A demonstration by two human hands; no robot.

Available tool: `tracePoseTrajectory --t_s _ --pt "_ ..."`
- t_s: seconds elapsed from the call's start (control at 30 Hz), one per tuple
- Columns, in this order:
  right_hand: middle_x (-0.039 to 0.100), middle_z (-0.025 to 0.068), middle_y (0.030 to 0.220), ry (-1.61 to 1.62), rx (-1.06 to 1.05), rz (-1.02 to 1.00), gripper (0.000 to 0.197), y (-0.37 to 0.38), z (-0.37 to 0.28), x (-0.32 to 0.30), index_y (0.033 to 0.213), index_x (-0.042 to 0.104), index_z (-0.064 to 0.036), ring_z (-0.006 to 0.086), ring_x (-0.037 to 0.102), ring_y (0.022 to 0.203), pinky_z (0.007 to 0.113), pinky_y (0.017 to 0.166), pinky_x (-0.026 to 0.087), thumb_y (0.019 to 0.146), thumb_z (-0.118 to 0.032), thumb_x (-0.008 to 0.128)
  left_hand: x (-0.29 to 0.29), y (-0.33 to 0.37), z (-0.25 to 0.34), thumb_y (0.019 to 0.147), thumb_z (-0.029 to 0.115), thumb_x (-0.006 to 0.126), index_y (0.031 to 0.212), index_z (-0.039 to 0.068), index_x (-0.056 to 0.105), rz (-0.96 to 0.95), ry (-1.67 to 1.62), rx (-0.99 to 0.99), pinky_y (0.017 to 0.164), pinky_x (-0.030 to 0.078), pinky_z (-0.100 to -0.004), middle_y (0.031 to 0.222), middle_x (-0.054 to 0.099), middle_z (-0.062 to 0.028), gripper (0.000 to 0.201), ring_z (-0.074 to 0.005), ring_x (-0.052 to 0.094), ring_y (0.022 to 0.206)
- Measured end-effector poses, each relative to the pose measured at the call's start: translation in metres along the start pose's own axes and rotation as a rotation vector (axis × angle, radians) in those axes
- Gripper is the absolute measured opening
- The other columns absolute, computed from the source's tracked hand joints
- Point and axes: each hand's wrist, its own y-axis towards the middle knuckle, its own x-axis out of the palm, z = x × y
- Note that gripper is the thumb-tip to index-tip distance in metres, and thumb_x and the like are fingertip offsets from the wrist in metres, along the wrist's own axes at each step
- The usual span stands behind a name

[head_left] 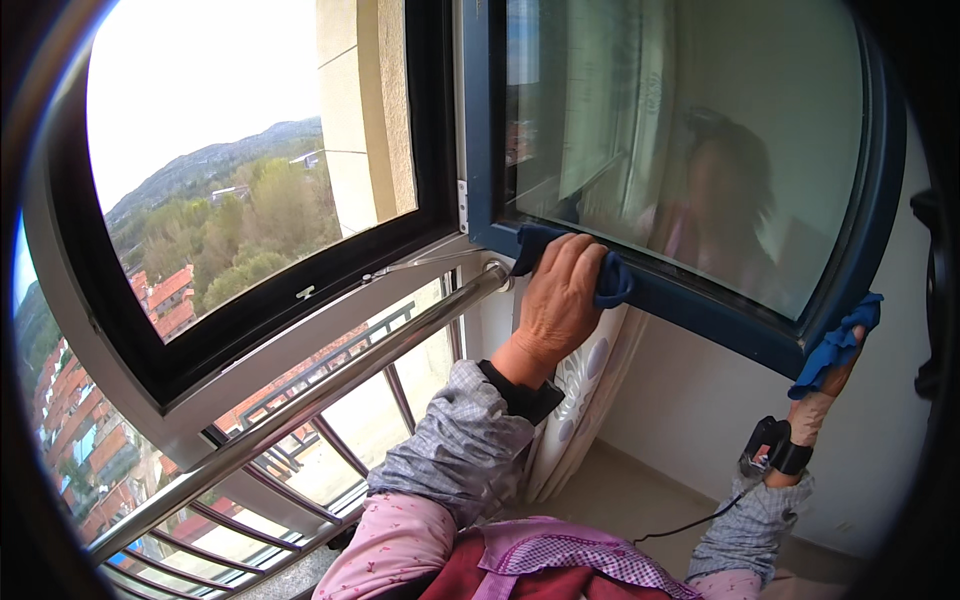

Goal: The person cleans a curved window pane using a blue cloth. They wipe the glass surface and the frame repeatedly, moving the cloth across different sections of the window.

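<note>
An opened window sash (720,325) with a dark blue frame hangs inward on the right. My left hand (562,300) grips a dark blue cloth (612,280) over the lower rail of the sash, close to its hinged side; the cloth sticks out on both sides of my fingers. At the outer lower corner, my right hand (838,375) holds a brighter blue cloth (838,345) against the frame's edge. Most of that hand's fingers are hidden by the cloth and the frame. The glass pane (690,150) reflects a person and a curtain.
A metal safety railing (300,410) with upright bars crosses below the window opening. The black-edged window frame (290,345) carries a thin metal stay arm (415,262) reaching toward the sash. Outside lie rooftops far below. A pale patterned curtain (590,400) hangs beneath the sash.
</note>
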Motion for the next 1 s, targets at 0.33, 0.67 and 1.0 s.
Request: tracePoseTrajectory --t_s 0.33,0.67,1.0 --pt "0.054 0.0112 0.123 0.119 0.204 0.080 0.056 0.010 -0.046 0.009 0.129 0.053 -0.0077 0.0261 0.055 0.111 0.041 0.107 0.040 0.104 -0.057 0.044 0.007 0.011 0.001 0.064 0.002 0.070 0.103 0.004 0.063 0.088 0.123 -0.133 0.092 0.045 -0.0425 0.105 0.063 -0.0124 0.039 -0.0350 0.059 0.101" --pt "0.045 0.0015 0.098 0.328 0.451 0.111 0.053 0.013 -0.049 0.015 0.112 0.050 -0.0124 0.0173 0.045 0.093 0.033 0.098 0.034 0.100 -0.065 0.046 -0.013 0.015 0.004 0.072 0.012 0.072 0.108 0.006 0.066 0.060 0.198 -0.051 0.098 0.043 -0.0432 0.111 0.065 -0.0102 0.037 -0.0343 0.059 0.110" --pt "0.042 -0.0017 0.091 0.503 0.410 0.066 0.058 0.012 -0.040 0.021 0.106 0.049 -0.0143 0.0124 0.043 0.081 0.027 0.077 0.039 0.095 -0.072 0.050 0.064 0.025 0.126 0.068 0.012 0.069 0.106 0.000 0.063 -0.035 -0.039 0.124 0.092 0.045 -0.0407 0.106 0.060 -0.0111 0.040 -0.0307 0.058 0.105"
